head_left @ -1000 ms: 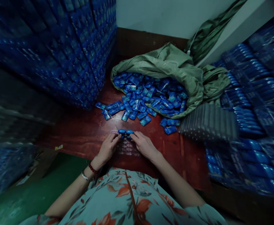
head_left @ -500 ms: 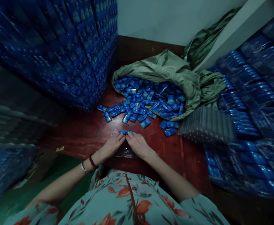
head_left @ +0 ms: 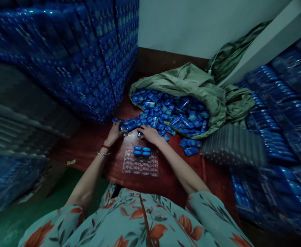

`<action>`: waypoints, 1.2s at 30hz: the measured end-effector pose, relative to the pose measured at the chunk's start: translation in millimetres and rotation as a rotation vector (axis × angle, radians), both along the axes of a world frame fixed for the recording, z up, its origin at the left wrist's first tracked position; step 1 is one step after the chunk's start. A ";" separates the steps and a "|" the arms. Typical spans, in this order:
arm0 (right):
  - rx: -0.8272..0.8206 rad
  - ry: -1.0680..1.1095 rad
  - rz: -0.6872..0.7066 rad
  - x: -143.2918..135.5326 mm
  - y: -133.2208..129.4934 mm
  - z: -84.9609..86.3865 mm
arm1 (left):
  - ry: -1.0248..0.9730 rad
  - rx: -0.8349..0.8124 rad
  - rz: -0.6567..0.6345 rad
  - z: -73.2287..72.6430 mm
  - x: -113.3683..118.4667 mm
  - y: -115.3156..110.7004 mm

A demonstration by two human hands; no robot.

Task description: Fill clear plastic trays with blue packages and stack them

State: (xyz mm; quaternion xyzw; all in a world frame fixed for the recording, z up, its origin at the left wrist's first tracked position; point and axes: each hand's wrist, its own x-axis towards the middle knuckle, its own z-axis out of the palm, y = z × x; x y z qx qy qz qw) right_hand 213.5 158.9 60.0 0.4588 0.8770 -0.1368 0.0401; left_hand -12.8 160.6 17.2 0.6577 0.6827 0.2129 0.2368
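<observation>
The left hand (head_left: 114, 133) and right hand (head_left: 149, 133) are at the loose blue packs (head_left: 154, 121), how open each grip is or what it holds I cannot tell, and 4 blue packs (head_left: 138, 153) sit in the clear tray (head_left: 141, 167) on the bench (head_left: 90, 151).

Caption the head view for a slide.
Left hand and right hand at loose blue packets before a green sack, beyond a clear tray holding four.

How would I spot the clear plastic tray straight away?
Start at the reddish table beyond the floral shirt. Near its front edge lies a flat, see-through tray with rows of hollows. Unlike the ridged grey stack at right, it carries four blue packs, two by two, at its far edge.
</observation>
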 end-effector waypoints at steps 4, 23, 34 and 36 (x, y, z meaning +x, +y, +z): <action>-0.012 -0.036 -0.029 7.9 -2.5 -7.8 | -0.004 -0.061 -0.129 -1.6 -7.8 -11.8; -0.142 0.726 -0.410 75.2 -147.2 4.2 | -0.273 0.465 -0.368 10.8 43.3 -154.6; 0.152 0.048 -0.071 18.7 -150.2 5.4 | 0.076 0.400 -0.671 15.9 45.7 -141.3; 0.167 -0.040 -0.053 7.5 -147.1 10.8 | 0.126 0.399 -0.679 13.4 49.2 -140.2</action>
